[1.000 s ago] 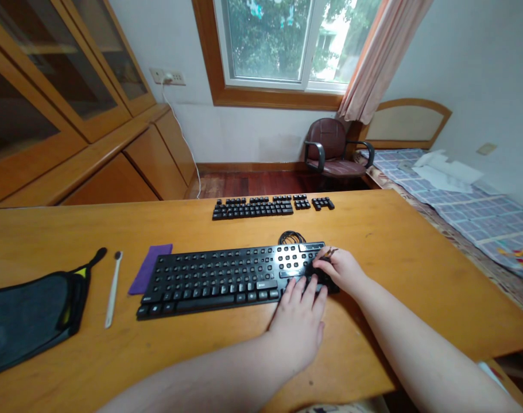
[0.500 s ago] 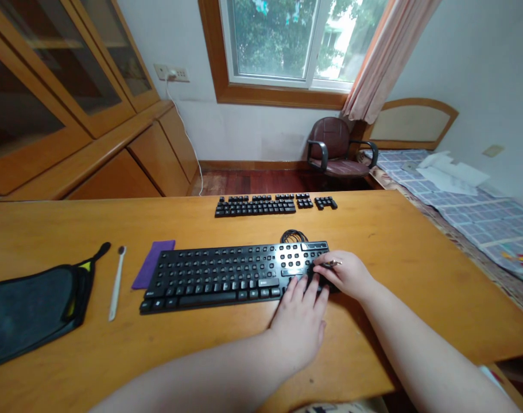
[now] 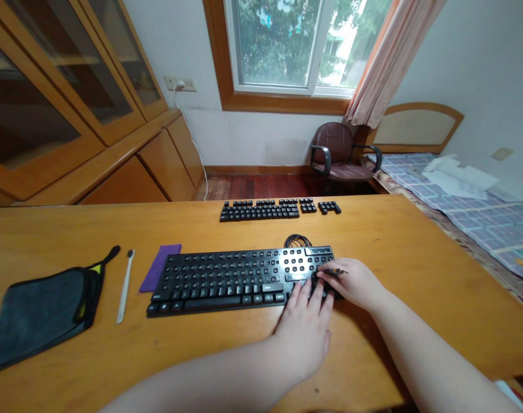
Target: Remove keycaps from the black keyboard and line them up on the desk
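A black keyboard (image 3: 227, 281) lies on the desk, many of its upper keycaps off so that the small square switch posts show. My left hand (image 3: 303, 324) rests flat on its lower right part, fingers stretched and spread over the front edge. Just right of it, my right hand (image 3: 351, 281) is closed in a pinch over the number-pad side. From that grip sticks a slim, dark and shiny tool (image 3: 339, 271), its kind too small to make out. Its working end is hidden by my fingers.
Loose keycaps (image 3: 261, 212) stand in rows near the desk's far edge. A coiled cable (image 3: 298, 241) sits behind the keyboard. To the left are a purple cloth (image 3: 158, 268), a toothbrush (image 3: 126, 287) and a dark grey pouch (image 3: 46, 310). A chair (image 3: 341, 152) stands beyond the desk.
The view has shifted slightly, so everything appears a little further right and lower. Both hands stay at the same part of the keyboard; the tool in my right hand has changed its angle slightly.
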Demonstrator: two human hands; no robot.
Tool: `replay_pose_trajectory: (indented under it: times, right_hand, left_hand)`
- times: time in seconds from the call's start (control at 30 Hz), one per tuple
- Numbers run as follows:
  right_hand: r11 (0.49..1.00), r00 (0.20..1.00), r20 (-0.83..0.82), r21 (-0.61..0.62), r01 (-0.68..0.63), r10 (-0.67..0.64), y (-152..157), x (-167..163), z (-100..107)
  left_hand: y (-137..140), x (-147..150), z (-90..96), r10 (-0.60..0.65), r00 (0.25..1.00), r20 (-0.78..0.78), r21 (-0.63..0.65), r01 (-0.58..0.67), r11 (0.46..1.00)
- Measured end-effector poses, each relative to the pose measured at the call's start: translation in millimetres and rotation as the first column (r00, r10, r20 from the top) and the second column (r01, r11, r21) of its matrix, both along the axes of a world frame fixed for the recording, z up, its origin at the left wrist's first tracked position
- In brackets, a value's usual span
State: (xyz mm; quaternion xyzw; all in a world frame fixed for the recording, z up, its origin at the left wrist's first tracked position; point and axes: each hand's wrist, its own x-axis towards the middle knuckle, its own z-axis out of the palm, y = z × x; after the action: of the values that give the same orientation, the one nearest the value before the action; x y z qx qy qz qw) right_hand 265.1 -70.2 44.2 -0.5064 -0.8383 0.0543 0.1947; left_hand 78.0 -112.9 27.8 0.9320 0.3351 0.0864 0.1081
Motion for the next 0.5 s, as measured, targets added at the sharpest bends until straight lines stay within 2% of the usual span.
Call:
replay_pose_trajectory:
  times: [0.2,0.37,0.5]
  right_hand:
    - [0.991,0.997,-0.048,0.113,0.069,-0.063,-0.1,-1.1,-8.5]
    - [0.978,0.985,-0.045,0.124,0.168,-0.164,0.4,-5.7,-13.8]
    - [0.982,0.991,-0.029,0.132,0.136,-0.133,0.2,-6.6,-13.5]
  left_hand:
    - [-0.2,-0.3,1.2,0.002,1.0,0.011,0.024,-0.002,1.0]
    - [0.1,0.5,0.1,0.007,1.0,-0.004,0.025,-0.007,1.0]
    - [-0.2,1.5,-2.0,0.013,1.0,-0.017,0.036,-0.012,0.999]
